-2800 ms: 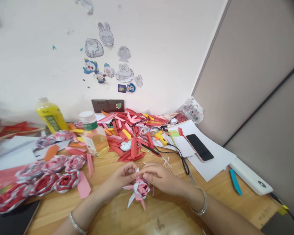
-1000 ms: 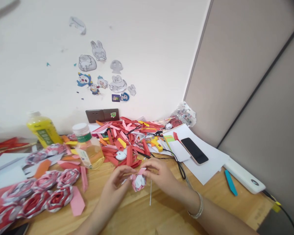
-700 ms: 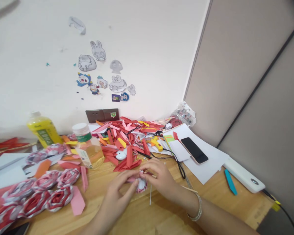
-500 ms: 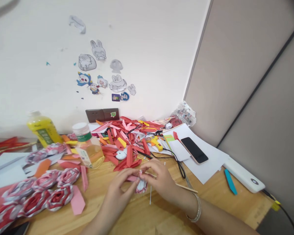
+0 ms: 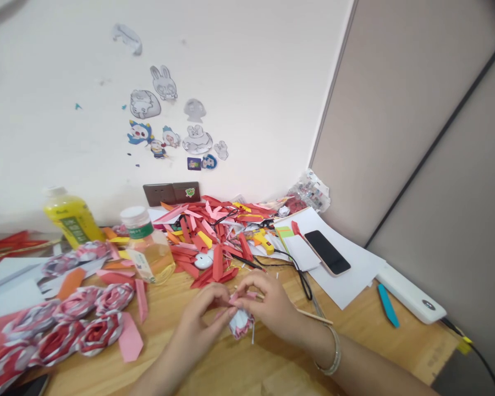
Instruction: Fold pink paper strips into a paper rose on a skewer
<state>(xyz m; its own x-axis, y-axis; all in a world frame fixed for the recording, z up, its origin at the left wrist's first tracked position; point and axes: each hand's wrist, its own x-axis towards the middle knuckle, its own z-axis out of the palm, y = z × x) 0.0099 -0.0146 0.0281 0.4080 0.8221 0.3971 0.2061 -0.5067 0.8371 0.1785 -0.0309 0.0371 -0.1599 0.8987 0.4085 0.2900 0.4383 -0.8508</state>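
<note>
Between my hands hangs a small pink-and-white paper flower (image 5: pixel 242 325), low over the wooden table. My left hand (image 5: pixel 206 316) pinches it from the left, thumb and fingertips together. From the other side, my right hand (image 5: pixel 266 302) is closed on the same piece with thumb and index finger. A bit of pink paper shows between the fingertips, and the exact grip is partly hidden. Finished-looking striped paper roses (image 5: pixel 101 333) lie in rows to the left, beside a folded pink paper strip (image 5: pixel 131 337).
Behind my hands is a heap of folded red and pink paper strips (image 5: pixel 218 261), with a yellow glue gun (image 5: pixel 264 242). A clear jar (image 5: pixel 148 247) and a yellow bottle (image 5: pixel 72 217) stand left. A phone (image 5: pixel 327 252) lies on white paper at right, near a white power strip (image 5: pixel 414 297).
The paper flower has dropped slightly and shifted a little right, showing more below my fingers. My fingertips have changed position on it, still pinching. The surroundings are the same.
</note>
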